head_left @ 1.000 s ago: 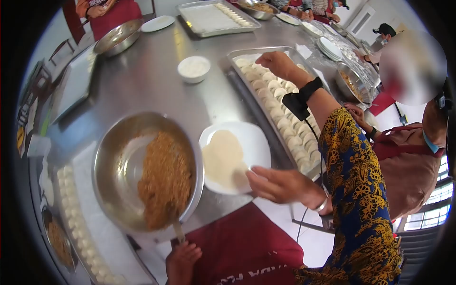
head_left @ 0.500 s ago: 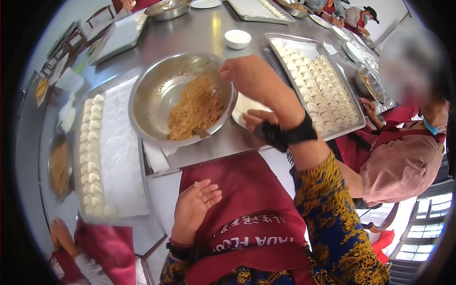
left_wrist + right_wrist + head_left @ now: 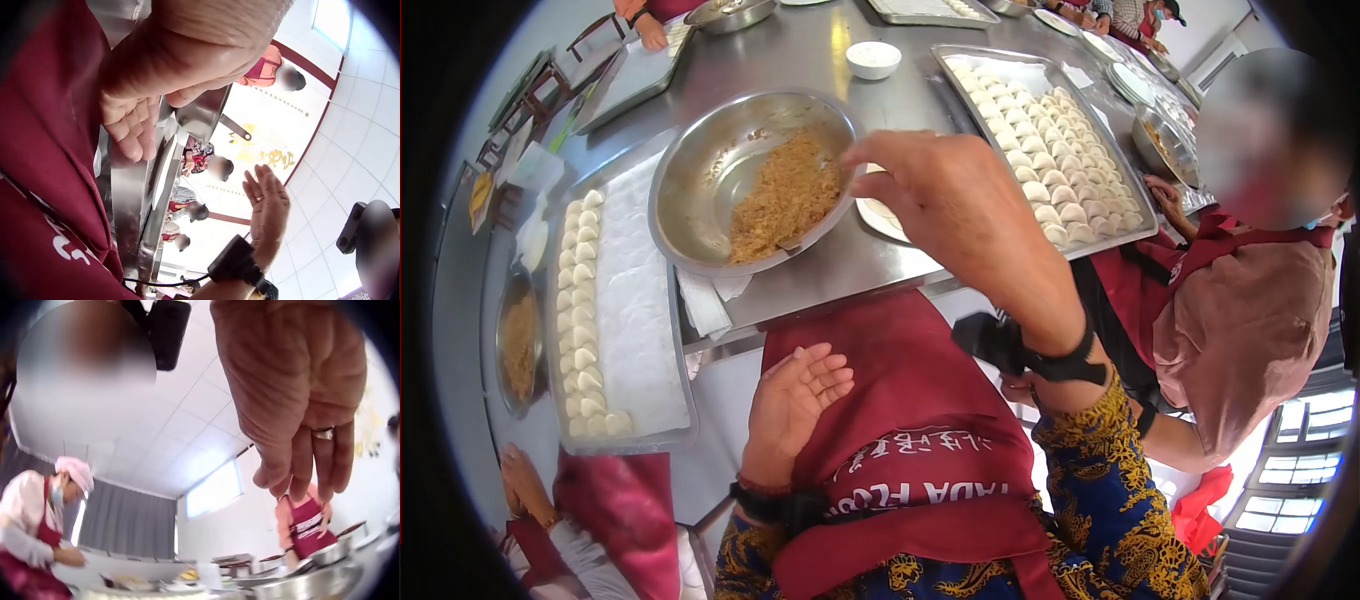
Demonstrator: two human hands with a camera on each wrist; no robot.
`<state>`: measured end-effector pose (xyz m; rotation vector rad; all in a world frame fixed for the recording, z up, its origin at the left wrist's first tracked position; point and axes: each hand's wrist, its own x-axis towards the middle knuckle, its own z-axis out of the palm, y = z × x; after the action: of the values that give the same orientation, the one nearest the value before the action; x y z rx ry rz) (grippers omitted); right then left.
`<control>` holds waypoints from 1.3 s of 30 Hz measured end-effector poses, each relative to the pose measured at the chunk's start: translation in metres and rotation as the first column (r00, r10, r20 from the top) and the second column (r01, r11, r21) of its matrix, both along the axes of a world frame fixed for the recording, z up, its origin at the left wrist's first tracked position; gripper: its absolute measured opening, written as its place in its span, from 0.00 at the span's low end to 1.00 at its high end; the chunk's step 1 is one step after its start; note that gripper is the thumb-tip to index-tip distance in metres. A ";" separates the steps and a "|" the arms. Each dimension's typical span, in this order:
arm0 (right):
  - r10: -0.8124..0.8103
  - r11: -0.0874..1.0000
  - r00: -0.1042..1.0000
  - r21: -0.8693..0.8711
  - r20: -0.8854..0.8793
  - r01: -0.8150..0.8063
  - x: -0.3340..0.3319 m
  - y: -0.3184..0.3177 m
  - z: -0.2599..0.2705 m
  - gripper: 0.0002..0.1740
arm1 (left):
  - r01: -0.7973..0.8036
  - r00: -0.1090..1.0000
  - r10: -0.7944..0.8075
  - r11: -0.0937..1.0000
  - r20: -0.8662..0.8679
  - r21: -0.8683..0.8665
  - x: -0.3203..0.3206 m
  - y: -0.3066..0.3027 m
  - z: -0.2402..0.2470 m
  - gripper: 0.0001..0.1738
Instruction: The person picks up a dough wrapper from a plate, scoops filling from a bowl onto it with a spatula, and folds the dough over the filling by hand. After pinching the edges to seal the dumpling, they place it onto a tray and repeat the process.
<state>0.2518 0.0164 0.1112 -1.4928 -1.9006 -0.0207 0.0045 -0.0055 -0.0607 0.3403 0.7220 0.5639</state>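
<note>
My left hand (image 3: 802,392) is held palm up in front of the red apron (image 3: 900,360), fingers relaxed and nothing in it. My right hand (image 3: 970,205) is raised, wrist bent and fingers pointing down, between the filling bowl and the dumpling tray. No object shows in its fingers in the right wrist view. Beside it stands a wide steel bowl (image 3: 700,205) with brown filling (image 3: 785,195) heaped to one side. A flat utensil handle (image 3: 808,238) lies at the bowl's near rim. Most of a white plate (image 3: 885,222) is hidden behind my right hand.
Rows of dumplings fill a metal tray (image 3: 1145,222) at right; another tray (image 3: 640,330), paper-lined, holds dumplings at left. A small white bowl (image 3: 873,62) stands farther back. Another person (image 3: 1230,330) is close on my right, with more people around the table.
My left hand has left the utensil handle and turned palm up. My right hand has come back from over the dumpling tray towards me. Another hand at the plate has withdrawn.
</note>
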 end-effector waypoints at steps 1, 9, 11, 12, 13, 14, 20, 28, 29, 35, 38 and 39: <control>0.061 0.995 0.998 0.081 -0.010 -0.060 -0.004 -0.007 0.009 0.10 | 0.003 1.000 -0.003 1.000 -0.001 -0.002 0.003 0.000 0.000 0.20; 0.243 0.915 0.827 -0.164 -0.506 -0.369 -0.072 -0.048 -0.035 0.14 | -0.222 0.966 0.222 0.975 0.134 -0.018 0.021 -0.008 0.006 0.20; 0.151 0.904 0.851 -0.277 -0.503 -0.324 -0.069 -0.046 -0.066 0.13 | -0.113 0.989 0.110 0.993 0.099 0.020 0.008 -0.004 -0.002 0.20; 0.118 0.907 0.861 -0.299 -0.495 -0.297 -0.063 -0.046 -0.083 0.12 | 0.002 0.998 -0.005 0.999 0.058 0.050 0.002 -0.004 -0.005 0.20; 0.120 0.906 0.860 -0.299 -0.496 -0.299 -0.056 -0.046 -0.098 0.12 | 0.000 0.998 -0.003 0.999 0.057 0.050 -0.001 -0.005 -0.005 0.20; 0.032 0.948 0.869 -0.262 -0.493 -0.184 -0.046 -0.045 -0.112 0.10 | -0.003 1.000 0.003 1.000 0.030 -0.008 -0.002 -0.004 -0.007 0.19; -0.219 0.976 0.940 -0.049 -0.261 0.213 -0.004 -0.042 -0.151 0.09 | -0.025 1.000 0.023 0.996 -0.017 -0.090 -0.003 -0.004 -0.010 0.20; -0.341 0.939 0.940 0.039 -0.012 0.341 0.001 -0.035 -0.158 0.09 | -0.036 0.999 0.034 0.997 -0.027 -0.074 -0.003 -0.001 -0.008 0.20; -0.338 0.940 0.941 0.037 -0.014 0.339 0.002 -0.035 -0.159 0.09 | -0.039 0.999 0.037 0.996 -0.029 -0.075 -0.003 -0.001 -0.007 0.20; -0.371 0.929 0.926 0.012 0.070 0.371 0.006 -0.033 -0.158 0.10 | -0.035 0.998 0.032 0.998 -0.045 -0.061 -0.001 0.002 -0.002 0.20; -0.373 0.928 0.925 0.021 0.078 0.372 0.008 -0.033 -0.161 0.09 | -0.017 0.999 0.015 0.999 -0.043 -0.035 0.003 0.010 0.002 0.20; -0.369 0.929 0.926 0.042 0.078 0.367 0.009 -0.033 -0.162 0.09 | -0.012 0.999 0.011 1.000 -0.034 -0.024 0.005 0.012 0.003 0.20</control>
<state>0.2610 -0.0163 -0.0504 -1.8363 -1.6482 -0.2844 0.0090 0.0065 -0.0574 0.3243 0.7636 0.5612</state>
